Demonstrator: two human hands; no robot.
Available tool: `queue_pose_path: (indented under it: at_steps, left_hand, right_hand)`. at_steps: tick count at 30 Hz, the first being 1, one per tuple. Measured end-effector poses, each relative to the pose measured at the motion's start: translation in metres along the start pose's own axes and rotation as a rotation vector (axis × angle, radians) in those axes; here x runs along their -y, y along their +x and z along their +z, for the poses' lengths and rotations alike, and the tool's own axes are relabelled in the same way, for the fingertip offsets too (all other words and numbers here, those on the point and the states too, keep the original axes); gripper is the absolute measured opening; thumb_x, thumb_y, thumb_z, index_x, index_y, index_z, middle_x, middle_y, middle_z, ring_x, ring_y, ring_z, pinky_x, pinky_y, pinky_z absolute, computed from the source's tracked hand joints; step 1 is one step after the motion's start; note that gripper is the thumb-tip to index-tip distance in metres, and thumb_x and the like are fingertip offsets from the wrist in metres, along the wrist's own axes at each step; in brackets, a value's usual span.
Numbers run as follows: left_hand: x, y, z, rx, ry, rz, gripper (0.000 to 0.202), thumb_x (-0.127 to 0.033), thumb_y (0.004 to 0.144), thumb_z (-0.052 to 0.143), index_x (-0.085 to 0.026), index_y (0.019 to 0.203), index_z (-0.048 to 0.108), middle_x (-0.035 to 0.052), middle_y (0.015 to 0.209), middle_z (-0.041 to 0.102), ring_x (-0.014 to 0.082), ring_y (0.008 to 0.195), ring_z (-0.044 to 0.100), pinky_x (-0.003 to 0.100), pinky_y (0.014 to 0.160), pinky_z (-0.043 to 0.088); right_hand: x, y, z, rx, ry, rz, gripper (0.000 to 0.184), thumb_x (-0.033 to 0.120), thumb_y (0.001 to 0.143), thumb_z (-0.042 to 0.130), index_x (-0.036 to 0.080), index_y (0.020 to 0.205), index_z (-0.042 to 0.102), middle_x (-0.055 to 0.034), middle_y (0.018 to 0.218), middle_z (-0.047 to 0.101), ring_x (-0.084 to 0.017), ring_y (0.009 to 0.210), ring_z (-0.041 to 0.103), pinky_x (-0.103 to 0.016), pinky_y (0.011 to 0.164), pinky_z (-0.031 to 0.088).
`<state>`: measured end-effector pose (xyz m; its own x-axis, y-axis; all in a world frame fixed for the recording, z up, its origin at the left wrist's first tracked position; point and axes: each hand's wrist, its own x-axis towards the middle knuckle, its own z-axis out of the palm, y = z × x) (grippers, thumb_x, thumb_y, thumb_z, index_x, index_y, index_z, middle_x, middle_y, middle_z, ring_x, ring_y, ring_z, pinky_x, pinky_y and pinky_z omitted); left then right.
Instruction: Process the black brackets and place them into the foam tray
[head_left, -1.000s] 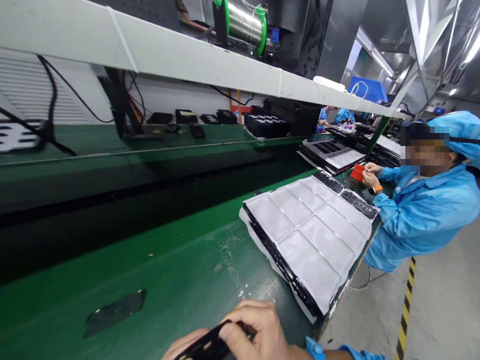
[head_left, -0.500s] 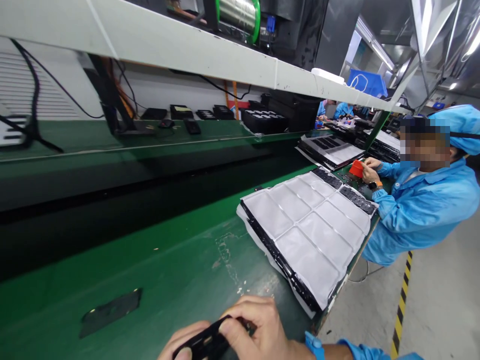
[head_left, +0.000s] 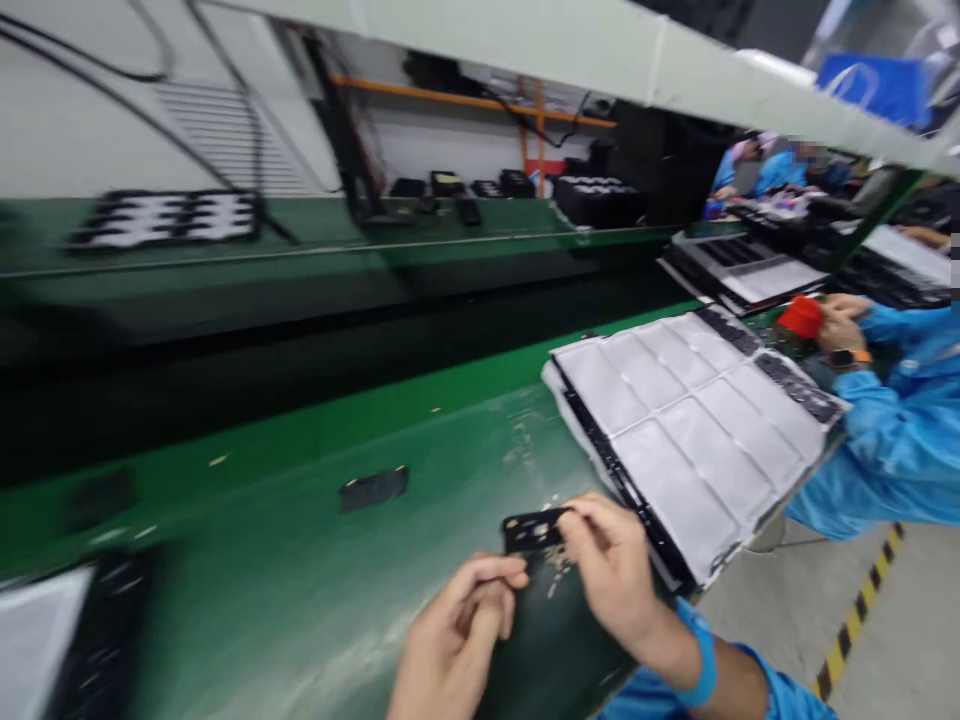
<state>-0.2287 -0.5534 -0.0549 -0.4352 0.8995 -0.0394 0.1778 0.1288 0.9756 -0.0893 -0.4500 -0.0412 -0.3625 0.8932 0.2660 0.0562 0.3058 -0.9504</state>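
My right hand [head_left: 611, 565] grips the right end of a thin black plastic part [head_left: 529, 530], a flat frame with small holes and light spots on its face. Just below and left of it is my left hand [head_left: 465, 630], its fingers curled and thumb bent in; whatever they may hold is too small to make out. That hand looks apart from the black part, or barely at its edge. Under the part, small pale scraps [head_left: 556, 568] are scattered on the green table [head_left: 300, 600]. A second dark flat piece [head_left: 373, 488] lies farther left.
A tray under white sheeting [head_left: 675, 430] sits to the right, with another stack [head_left: 742, 270] behind. At lower left is a blurred white-and-black tray [head_left: 45, 640]. A co-worker in a blue sleeve [head_left: 900, 400] holds a red object [head_left: 801, 317]. Overhead runs a pale shelf beam [head_left: 525, 50].
The view has swung left, so things appear farther right. My left hand has come off the black part, which my right hand now holds by one end. The lower-left tray has come into view.
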Motion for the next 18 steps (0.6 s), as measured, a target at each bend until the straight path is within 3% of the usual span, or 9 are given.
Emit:
queue_pose_path:
  at_steps: [5,8,13,18]
  left_hand:
    - [-0.008,0.005,-0.011,0.11,0.196,0.157,0.026,-0.028,0.1,0.055,-0.022,0.1,0.08,0.0008,0.072,0.071,0.0156,0.065,0.068,0.024,0.068,0.052]
    - [-0.012,0.01,-0.018,0.088,0.225,0.184,0.022,-0.026,0.099,0.059,-0.023,0.101,0.08,0.0007,0.074,0.073,0.0164,0.071,0.071,0.025,0.072,0.052]
    - [-0.03,0.019,-0.012,0.017,0.002,0.099,0.024,-0.026,0.096,0.064,-0.021,0.117,0.073,0.0079,0.114,0.075,0.0211,0.098,0.072,0.03,0.087,0.056]
    - [-0.041,0.023,0.0,0.049,-0.214,0.018,0.018,-0.028,0.095,0.062,-0.016,0.092,0.075,0.0056,0.092,0.073,0.0181,0.081,0.068,0.026,0.073,0.056]
  right_hand:
    - [-0.014,0.002,-0.013,0.043,0.067,0.084,0.023,0.03,0.103,0.059,0.019,0.089,0.073,-0.0003,0.077,0.062,-0.013,0.061,0.056,-0.023,0.056,0.044]
    - [-0.017,-0.001,-0.015,0.07,0.06,0.097,0.023,0.03,0.104,0.059,0.019,0.09,0.073,0.0012,0.074,0.06,-0.012,0.058,0.054,-0.023,0.054,0.043]
    - [-0.011,-0.004,-0.014,0.093,0.014,0.034,0.021,0.027,0.104,0.059,0.02,0.092,0.075,-0.0008,0.079,0.063,-0.013,0.062,0.056,-0.024,0.057,0.045]
    - [-0.005,-0.007,-0.009,0.118,-0.013,-0.042,0.02,0.022,0.104,0.058,0.02,0.091,0.074,-0.0007,0.076,0.063,-0.015,0.065,0.059,-0.024,0.059,0.046]
